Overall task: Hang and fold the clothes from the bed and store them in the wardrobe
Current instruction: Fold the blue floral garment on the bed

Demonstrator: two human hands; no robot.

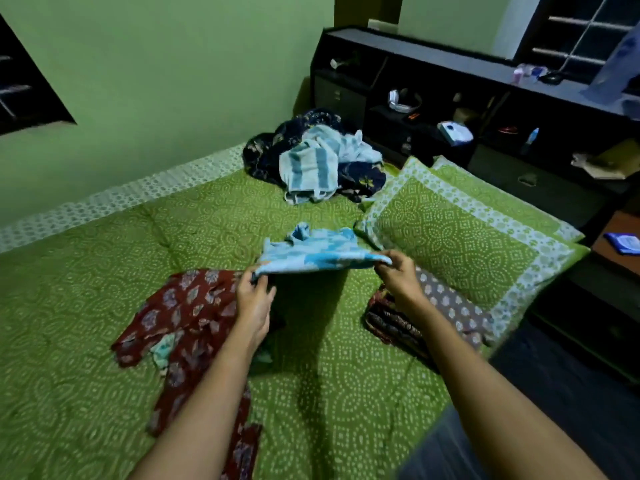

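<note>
While I have the left hand (254,299) pinching one corner of the light blue garment (318,252) and the right hand (398,275) pinching the other, the grip is thin: fingertips on a hem only. My read on the risks:
- A corner slips out and the fold goes lopsided, because the far half is bunched, not flat.
- If I lay it down as is, the crumple at 12 o'clock gets folded in and creases.
- A drop toward 9 o'clock lands it on the maroon floral garment (187,317), which sprawls unfolded just beside the left hand, and the two get mixed.
- My right forearm passes over the folded stack (398,323) at 4 o'clock; a careless pull back could topple it.

The garment itself:
- Small, pale blue with darker blue blotches, soft and limp.
- The near hem is stretched fairly straight between the hands and raised off the bed (104,271), with a shadow under it.
- I can't tell whether the far part touches the sheet.
- It sits mid-bed, near the green pillow (460,244) at 2 o'clock.

Far off at 12 o'clock a heap of unsorted clothes (311,157) lies against the dark headboard shelves (415,74), so I judge plenty is left.
</note>
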